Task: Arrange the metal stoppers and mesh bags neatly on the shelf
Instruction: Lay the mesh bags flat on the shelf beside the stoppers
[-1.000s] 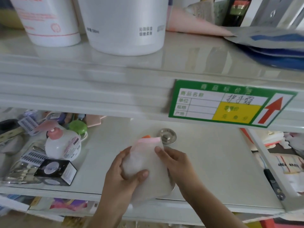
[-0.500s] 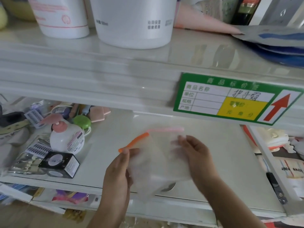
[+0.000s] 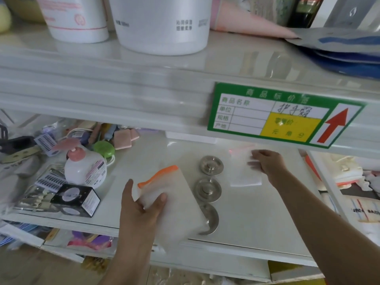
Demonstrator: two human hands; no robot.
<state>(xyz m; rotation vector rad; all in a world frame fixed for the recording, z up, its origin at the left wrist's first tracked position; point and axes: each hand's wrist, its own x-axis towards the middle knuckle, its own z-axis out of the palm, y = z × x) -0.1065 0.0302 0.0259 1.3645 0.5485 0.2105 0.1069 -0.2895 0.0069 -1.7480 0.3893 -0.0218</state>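
Stoppers (image 3: 208, 189) sat lined up between both hands; right fingers (image 3: 254, 164) pressed one bag (image 3: 244, 177) flat, left fingers (image 3: 161, 199) held another bag (image 3: 174, 204), unplaced.

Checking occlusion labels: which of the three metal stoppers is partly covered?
The stopper nearest the shelf's front edge: the orange-trimmed mesh bag in the left hand overlaps its left side. The middle stopper and back stopper show fully.
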